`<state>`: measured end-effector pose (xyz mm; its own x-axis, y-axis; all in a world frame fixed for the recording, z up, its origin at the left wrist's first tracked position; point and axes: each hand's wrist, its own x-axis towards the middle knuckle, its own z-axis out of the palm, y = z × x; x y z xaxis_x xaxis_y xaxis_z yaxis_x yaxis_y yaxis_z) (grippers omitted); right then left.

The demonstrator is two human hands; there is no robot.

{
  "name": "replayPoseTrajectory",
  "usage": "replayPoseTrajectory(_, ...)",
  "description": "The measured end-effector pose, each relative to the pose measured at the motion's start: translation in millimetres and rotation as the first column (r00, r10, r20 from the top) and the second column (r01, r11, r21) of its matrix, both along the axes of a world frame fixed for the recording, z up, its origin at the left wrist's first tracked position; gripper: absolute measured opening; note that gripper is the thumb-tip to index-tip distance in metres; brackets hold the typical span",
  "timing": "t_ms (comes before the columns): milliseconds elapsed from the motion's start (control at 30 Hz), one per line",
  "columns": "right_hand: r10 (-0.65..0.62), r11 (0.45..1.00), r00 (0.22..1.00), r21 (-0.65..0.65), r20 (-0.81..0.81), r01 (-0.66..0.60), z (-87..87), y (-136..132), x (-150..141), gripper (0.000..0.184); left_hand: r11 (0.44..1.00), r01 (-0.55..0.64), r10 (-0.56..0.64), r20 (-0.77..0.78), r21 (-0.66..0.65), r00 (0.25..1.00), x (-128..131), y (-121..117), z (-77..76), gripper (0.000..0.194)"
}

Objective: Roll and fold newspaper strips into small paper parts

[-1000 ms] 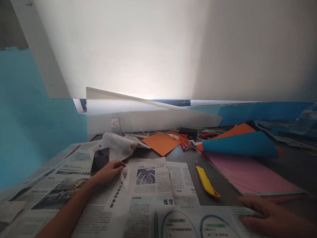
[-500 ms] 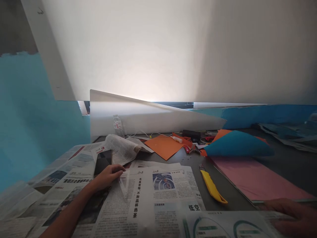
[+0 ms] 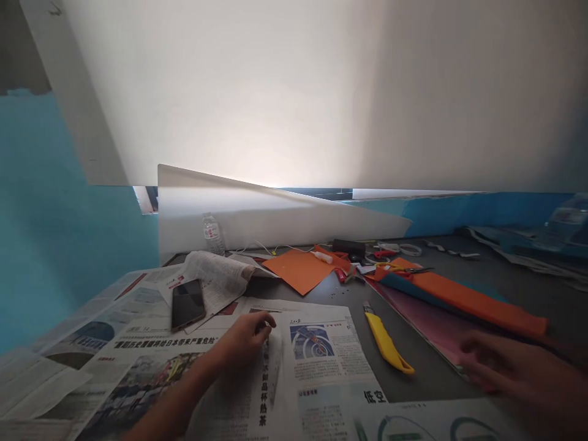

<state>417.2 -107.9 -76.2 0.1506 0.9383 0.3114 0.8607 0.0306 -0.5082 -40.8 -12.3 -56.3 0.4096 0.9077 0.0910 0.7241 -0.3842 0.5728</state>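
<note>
My left hand (image 3: 250,337) is closed on the edge of a clear plastic set square (image 3: 274,367), held over a printed newspaper (image 3: 316,373). My right hand (image 3: 519,364) is at the near corner of a pink paper sheet (image 3: 413,312). It is blurred, with thumb and forefinger bent; whether they pinch the sheet I cannot tell. A folded orange and blue paper (image 3: 478,300) lies across the pink sheet. Between my hands rests a yellow utility knife (image 3: 388,343), its blade end pointing away from me.
A phone (image 3: 187,303) lies on newspaper at left, with a plastic bottle (image 3: 212,233) behind it. Orange paper (image 3: 298,269), a small white tube (image 3: 323,257), scissors (image 3: 404,268) and a black case (image 3: 349,247) lie farther back. A white board (image 3: 257,217) leans at the back.
My left hand has moved right with the set square, uncovering more of the phone. The curled blue paper has dropped to show its orange side. My right hand has moved up and left.
</note>
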Motion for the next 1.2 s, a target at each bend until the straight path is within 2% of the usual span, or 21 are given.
replayPoseTrajectory(67, 0.045, 0.986, 0.999, -0.162, 0.014, -0.042, 17.0, 6.5, -37.9, 0.034, 0.999, -0.028, 0.028, 0.001, 0.026, 1.000, 11.1, 5.7, -7.5, 0.024)
replayPoseTrajectory(133, 0.090, 0.957, 0.993, -0.281, 0.073, -0.066, 26.7, 14.4, -75.0, 0.044, 0.993, -0.095, 0.095, 0.005, 0.064, 0.995, 19.4, 12.0, -14.3, 0.026)
replayPoseTrajectory(200, 0.155, 0.939, 0.976, -0.328, 0.150, -0.099, 29.4, 25.0, -105.3, 0.056, 0.981, -0.172, 0.171, 0.009, 0.091, 0.985, 26.8, 17.9, -18.8, 0.027)
replayPoseTrajectory(267, 0.177, 0.932, 0.957, -0.351, 0.228, -0.089, 27.6, 38.7, -124.7, 0.061, 0.968, -0.232, 0.233, 0.007, 0.100, 0.973, 34.8, 22.6, -21.1, 0.029)
replayPoseTrajectory(333, 0.181, 0.915, 0.954, -0.398, 0.238, -0.074, 24.5, 54.2, -132.7, 0.064, 0.959, -0.263, 0.265, -0.011, 0.107, 0.964, 43.4, 25.5, -21.9, 0.028)
replayPoseTrajectory(400, 0.164, 0.903, 0.970, -0.423, 0.180, -0.074, 23.4, 69.1, -132.1, 0.064, 0.956, -0.262, 0.270, -0.043, 0.128, 0.962, 51.1, 26.5, -22.2, 0.027)
replayPoseTrajectory(500, 0.171, 0.902, 0.983, -0.413, 0.073, -0.126, 29.0, 86.9, -125.3, 0.051, 0.964, -0.210, 0.228, -0.100, 0.161, 0.969, 55.3, 23.9, -21.7, 0.033)
replayPoseTrajectory(567, 0.167, 0.903, 0.972, -0.370, -0.163, -0.217, 36.7, 95.5, -123.9, 0.046, 0.983, -0.116, 0.136, -0.140, 0.145, 0.981, 51.7, 19.8, -20.2, 0.041)
replayPoseTrajectory(600, 0.155, 0.907, 0.912, -0.311, -0.381, -0.284, 41.3, 99.2, -125.2, 0.044, 0.993, -0.043, 0.062, -0.168, 0.113, 0.984, 48.6, 17.2, -18.9, 0.047)
replayPoseTrajectory(633, 0.148, 0.914, 0.775, -0.214, -0.614, -0.344, 46.2, 102.6, -128.1, 0.041, 0.997, 0.034, -0.019, -0.201, 0.071, 0.979, 45.4, 14.5, -17.3, 0.057)
replayPoseTrajectory(667, 0.144, 0.925, 0.583, -0.100, -0.799, -0.366, 51.2, 105.8, -132.2, 0.038, 0.994, 0.105, -0.098, -0.239, 0.016, 0.966, 42.6, 11.9, -15.3, 0.068)
replayPoseTrajectory(700, 0.151, 0.931, 0.383, 0.000, -0.911, -0.366, 56.3, 108.8, -137.4, 0.035, 0.985, 0.165, -0.172, -0.300, -0.047, 0.938, 40.6, 9.5, -13.2, 0.078)
replayPoseTrajectory(767, 0.170, 0.919, 0.186, 0.088, -0.968, -0.384, 65.2, 113.9, -149.2, 0.031, 0.978, 0.181, -0.207, -0.381, -0.102, 0.901, 40.3, 6.2, -9.1, 0.085)
replayPoseTrajectory(800, 0.178, 0.891, 0.093, 0.121, -0.980, -0.437, 68.3, 116.0, -155.0, 0.031, 0.980, 0.169, -0.198, -0.404, -0.107, 0.893, 41.8, 5.4, -7.4, 0.086)
replayPoseTrajectory(867, 0.216, 0.817, -0.026, 0.196, -0.976, -0.542, 70.3, 119.2, -164.8, 0.034, 0.986, 0.143, -0.167, -0.414, -0.090, 0.895, 46.2, 5.5, -5.3, 0.087)
replayPoseTrajectory(900, 0.248, 0.788, -0.045, 0.229, -0.968, -0.571, 68.6, 120.8, -168.3, 0.036, 0.987, 0.139, -0.161, -0.412, -0.084, 0.897, 48.4, 6.2, -5.0, 0.087)
replayPoseTrajectory(933, 0.288, 0.780, -0.015, 0.243, -0.958, -0.576, 65.3, 122.4, -170.8, 0.037, 0.988, 0.137, -0.157, -0.408, -0.078, 0.899, 50.1, 7.2, -5.0, 0.088)
replayPoseTrajectory(967, 0.322, 0.794, 0.054, 0.238, -0.945, -0.559, 60.8, 124.1, -172.3, 0.038, 0.988, 0.134, -0.153, -0.406, -0.075, 0.901, 51.2, 8.2, -5.5, 0.087)
replayPoseTrajectory(1067, 0.338, 0.884, 0.350, 0.167, -0.874, -0.436, 45.1, 129.4, -172.0, 0.038, 0.993, 0.092, -0.113, -0.405, -0.070, 0.907, 51.0, 10.6, -8.5, 0.088)
replayPoseTrajectory(1100, 0.331, 0.905, 0.427, 0.154, -0.842, -0.397, 41.1, 130.5, -171.0, 0.035, 0.995, 0.076, -0.098, -0.406, -0.069, 0.909, 50.4, 11.1, -9.6, 0.089)
replayPoseTrajectory(1200, 0.370, 0.921, 0.563, 0.210, -0.739, -0.329, 37.8, 129.9, -167.9, 0.025, 0.996, 0.050, -0.078, -0.402, -0.079, 0.913, 48.8, 12.4, -11.8, 0.089)
